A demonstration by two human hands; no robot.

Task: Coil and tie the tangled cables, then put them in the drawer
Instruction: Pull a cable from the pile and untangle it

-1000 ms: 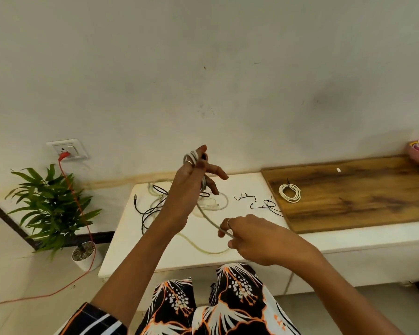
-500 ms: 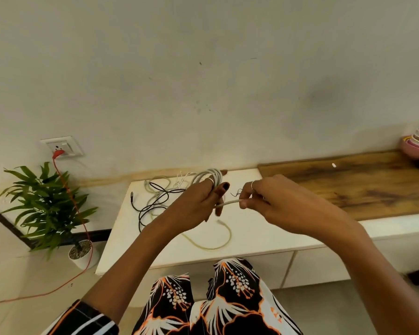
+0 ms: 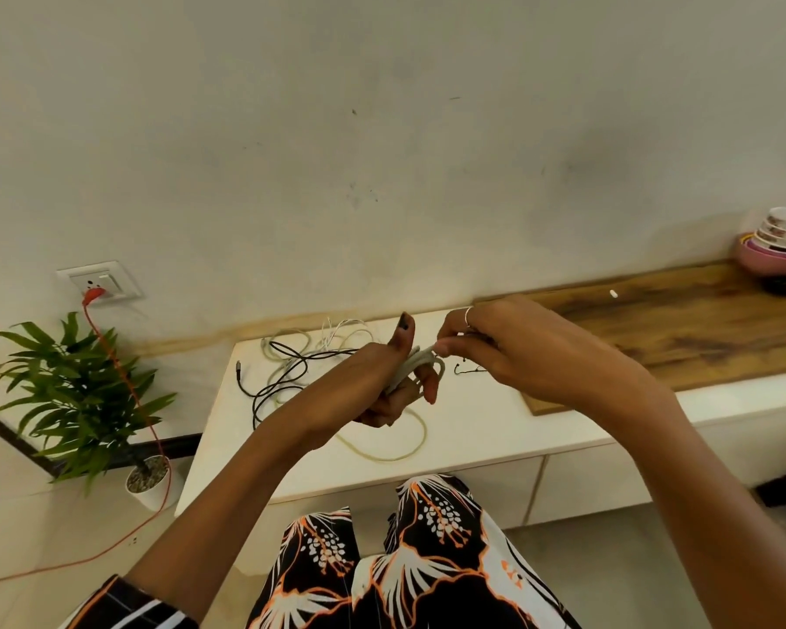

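Your left hand (image 3: 382, 383) is gripping a grey cable (image 3: 411, 363) coiled around its fingers, thumb up, above the middle of the white surface (image 3: 473, 429). Your right hand (image 3: 513, 351) is pinching the cable's free end right against the coil. Its loose tail is looping down toward the surface's front edge. A tangle of cables (image 3: 291, 365) is lying at the back left corner
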